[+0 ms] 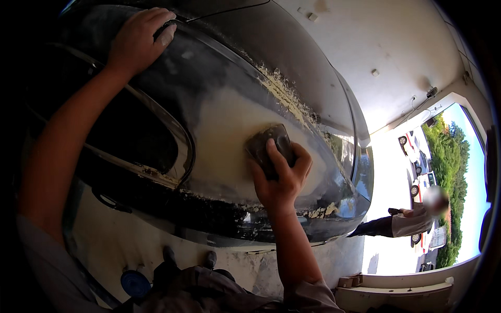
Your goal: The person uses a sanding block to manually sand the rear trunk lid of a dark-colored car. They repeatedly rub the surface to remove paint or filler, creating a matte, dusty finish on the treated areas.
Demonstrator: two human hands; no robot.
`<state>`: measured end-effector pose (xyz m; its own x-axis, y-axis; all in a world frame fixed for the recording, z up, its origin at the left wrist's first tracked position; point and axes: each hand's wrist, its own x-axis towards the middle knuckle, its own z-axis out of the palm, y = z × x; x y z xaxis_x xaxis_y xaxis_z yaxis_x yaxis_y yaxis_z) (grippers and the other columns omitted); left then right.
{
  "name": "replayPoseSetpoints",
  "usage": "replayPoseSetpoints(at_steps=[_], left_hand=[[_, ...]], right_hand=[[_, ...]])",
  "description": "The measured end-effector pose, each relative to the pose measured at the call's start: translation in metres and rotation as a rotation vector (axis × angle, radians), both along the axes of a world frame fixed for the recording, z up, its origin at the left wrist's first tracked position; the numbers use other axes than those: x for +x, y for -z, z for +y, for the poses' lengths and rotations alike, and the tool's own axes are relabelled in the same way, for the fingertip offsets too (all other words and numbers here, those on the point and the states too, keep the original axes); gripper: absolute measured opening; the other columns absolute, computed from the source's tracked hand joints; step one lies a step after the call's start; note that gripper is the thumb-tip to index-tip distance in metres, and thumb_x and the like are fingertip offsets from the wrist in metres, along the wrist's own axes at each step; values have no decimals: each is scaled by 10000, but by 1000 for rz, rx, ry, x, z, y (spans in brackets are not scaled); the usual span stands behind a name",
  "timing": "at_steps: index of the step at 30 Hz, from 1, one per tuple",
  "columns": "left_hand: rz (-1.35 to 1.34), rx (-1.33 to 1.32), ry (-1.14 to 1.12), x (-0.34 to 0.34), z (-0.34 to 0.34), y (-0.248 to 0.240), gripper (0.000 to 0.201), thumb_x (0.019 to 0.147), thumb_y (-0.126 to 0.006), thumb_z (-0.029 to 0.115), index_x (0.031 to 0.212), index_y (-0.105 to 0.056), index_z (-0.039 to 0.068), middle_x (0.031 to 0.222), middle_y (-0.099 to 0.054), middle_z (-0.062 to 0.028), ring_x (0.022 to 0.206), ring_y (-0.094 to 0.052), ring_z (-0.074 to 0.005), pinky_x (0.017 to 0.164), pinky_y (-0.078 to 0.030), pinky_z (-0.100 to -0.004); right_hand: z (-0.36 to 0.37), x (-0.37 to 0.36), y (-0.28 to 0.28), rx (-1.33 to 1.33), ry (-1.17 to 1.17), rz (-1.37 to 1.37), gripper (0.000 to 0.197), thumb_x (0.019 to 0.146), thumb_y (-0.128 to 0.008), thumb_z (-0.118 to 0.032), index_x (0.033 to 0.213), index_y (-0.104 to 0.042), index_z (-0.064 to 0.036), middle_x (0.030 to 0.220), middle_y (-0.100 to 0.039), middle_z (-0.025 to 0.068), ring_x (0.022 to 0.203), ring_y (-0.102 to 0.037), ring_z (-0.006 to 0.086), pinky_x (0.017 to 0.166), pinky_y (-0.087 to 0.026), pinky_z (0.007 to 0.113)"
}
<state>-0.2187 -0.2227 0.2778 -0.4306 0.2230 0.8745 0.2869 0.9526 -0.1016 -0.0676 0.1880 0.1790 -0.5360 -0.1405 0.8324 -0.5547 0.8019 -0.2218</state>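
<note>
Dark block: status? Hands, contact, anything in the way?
Right hand gripping dark block on pale patch. Left hand on car body. Crusted residue nearby; nothing visibly blocking block.

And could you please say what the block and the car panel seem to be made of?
Block: perhaps rubber or plastic, from its dark, dull surface. Car panel: likely painted metal or plastic, dark with glossy reflections; the pale patch looks matte, like filler.
</note>
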Motion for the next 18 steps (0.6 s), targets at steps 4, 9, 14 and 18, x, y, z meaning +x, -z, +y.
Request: replayPoseSetpoints(at_steps=[4,9,14,18], left_hand=[[-26,15,-3,5,5,-2,381,1094,-690,314,1380,-726,65,1428,-730,-142,1383,-647,-370,1187,-498,-482],[5,8,64,0,5,-10,407,1092,-694,375,1352,-747,66,1371,-761,-109,1346,-672,-341,1158,-532,-457],[-1,-2,47,26,23,-18,288,1021,-696,245,1206,-723,27,1260,-728,-193,1223,-669,-415,1099,-522,-511],[0,21,-37,4,1,-2,381,1101,-683,318,1387,-726,70,1451,-723,-142,1398,-636,-373,1197,-485,-476]], right_hand=[[5,3,5,36,-12,14,534,712,-983,-276,1227,-854,-213,1273,-619,180,1154,-620,394,1018,-509,509],[-20,-79,-84,-94,29,-94,538,747,-967,-331,1256,-850,-202,1241,-619,161,1138,-620,420,1006,-525,527],[-1,-17,-16,9,36,29,553,756,-963,-280,1288,-838,-194,1289,-597,198,1171,-615,406,1029,-518,513],[9,13,12,-15,43,-10,562,713,-988,-295,1250,-853,-204,1275,-610,197,1158,-625,412,1030,-519,522]])
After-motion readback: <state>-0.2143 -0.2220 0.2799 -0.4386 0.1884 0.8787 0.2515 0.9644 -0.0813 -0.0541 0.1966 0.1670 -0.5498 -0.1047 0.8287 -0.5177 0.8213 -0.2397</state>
